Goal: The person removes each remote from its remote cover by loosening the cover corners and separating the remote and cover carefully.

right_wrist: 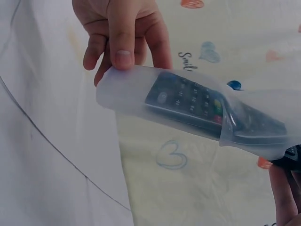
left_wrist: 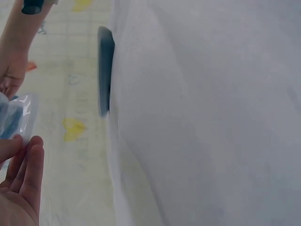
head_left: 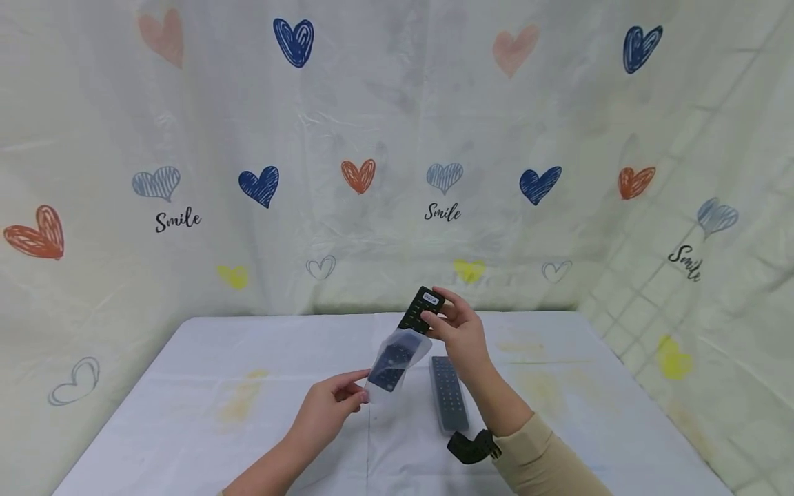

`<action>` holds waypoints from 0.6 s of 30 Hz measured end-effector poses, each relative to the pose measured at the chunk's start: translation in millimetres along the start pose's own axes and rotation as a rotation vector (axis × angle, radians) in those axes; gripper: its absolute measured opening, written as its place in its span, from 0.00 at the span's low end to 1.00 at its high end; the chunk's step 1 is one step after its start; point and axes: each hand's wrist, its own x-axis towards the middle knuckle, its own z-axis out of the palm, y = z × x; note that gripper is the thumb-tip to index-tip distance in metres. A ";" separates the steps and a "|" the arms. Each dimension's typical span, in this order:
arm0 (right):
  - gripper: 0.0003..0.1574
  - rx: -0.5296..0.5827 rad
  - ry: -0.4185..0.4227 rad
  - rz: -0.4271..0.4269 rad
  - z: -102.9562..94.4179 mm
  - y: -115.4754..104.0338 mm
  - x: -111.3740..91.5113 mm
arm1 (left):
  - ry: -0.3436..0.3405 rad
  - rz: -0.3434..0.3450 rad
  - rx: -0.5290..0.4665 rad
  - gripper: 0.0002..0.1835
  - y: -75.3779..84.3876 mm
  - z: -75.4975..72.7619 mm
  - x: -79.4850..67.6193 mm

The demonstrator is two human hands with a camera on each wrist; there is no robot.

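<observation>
A black remote control [head_left: 411, 317] is partly inside a translucent soft cover [head_left: 402, 355], held tilted above the table. My right hand [head_left: 457, 331] grips the bare end of the remote, which sticks out of the cover. At the other end, my left hand [head_left: 331, 406] pinches the closed tip of the cover between thumb and fingers. Through the cover [right_wrist: 124, 89] in the right wrist view, the remote's buttons show, with a gap before the cover's tip. My left hand [left_wrist: 23, 181] also pinches it in the left wrist view.
A second dark remote [head_left: 449, 393], in what looks like a clear cover, lies on the white-covered table [head_left: 279, 441] below my right forearm. A black strap device [head_left: 469, 448] sits at my right wrist. Behind the table hangs a curtain [head_left: 384, 103] printed with hearts.
</observation>
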 end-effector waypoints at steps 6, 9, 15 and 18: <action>0.31 0.053 0.063 0.011 -0.2 -0.1 2.0 | 0.016 -0.003 -0.048 0.20 -2.9 -5.6 -3.4; 0.31 0.058 0.086 0.012 1.3 -1.0 2.6 | 0.042 -0.012 -0.126 0.23 -2.5 -5.5 -3.4; 0.31 0.115 0.135 0.058 3.1 -0.8 2.0 | 0.110 0.004 -0.291 0.24 2.6 -1.2 -4.6; 0.31 0.161 0.158 0.070 2.3 -1.5 1.4 | 0.130 0.017 -0.326 0.22 5.5 -1.7 -6.0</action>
